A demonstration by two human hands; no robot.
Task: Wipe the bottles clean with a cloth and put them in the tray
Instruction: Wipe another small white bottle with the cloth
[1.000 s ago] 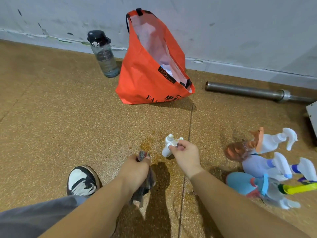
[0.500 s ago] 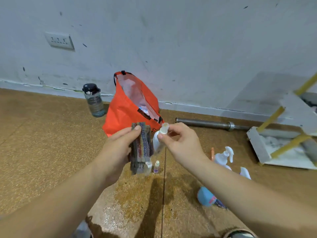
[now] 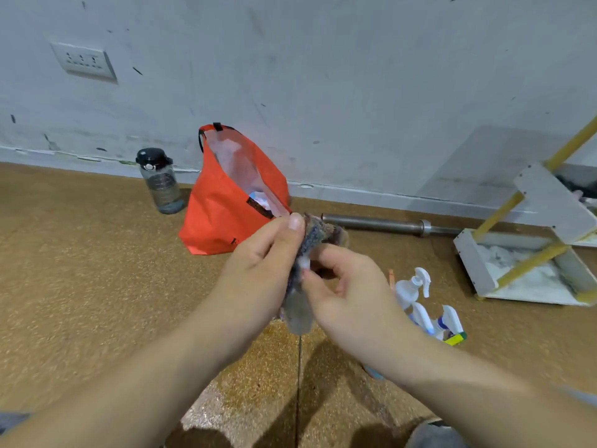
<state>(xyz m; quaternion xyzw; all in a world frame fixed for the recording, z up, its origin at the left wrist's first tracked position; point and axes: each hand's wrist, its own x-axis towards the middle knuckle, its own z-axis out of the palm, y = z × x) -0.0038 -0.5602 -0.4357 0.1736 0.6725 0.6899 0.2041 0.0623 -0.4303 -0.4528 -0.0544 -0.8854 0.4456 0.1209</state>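
My left hand grips a dark striped cloth that is wrapped round a small white bottle; only a sliver of the bottle shows. My right hand pinches the bottle's end from the right. Both hands are raised in front of me, above the floor. Several white spray bottles lie on the floor to the right, partly hidden by my right arm. The white tray with yellow posts stands at the far right by the wall.
An orange bag stands open against the wall, with a dark-capped water bottle to its left. A steel bar lies along the wall's foot. The floor below my hands looks wet.
My hands have come together: the cloth now covers the small bottle, which earlier showed beside it. The view has tilted slightly.
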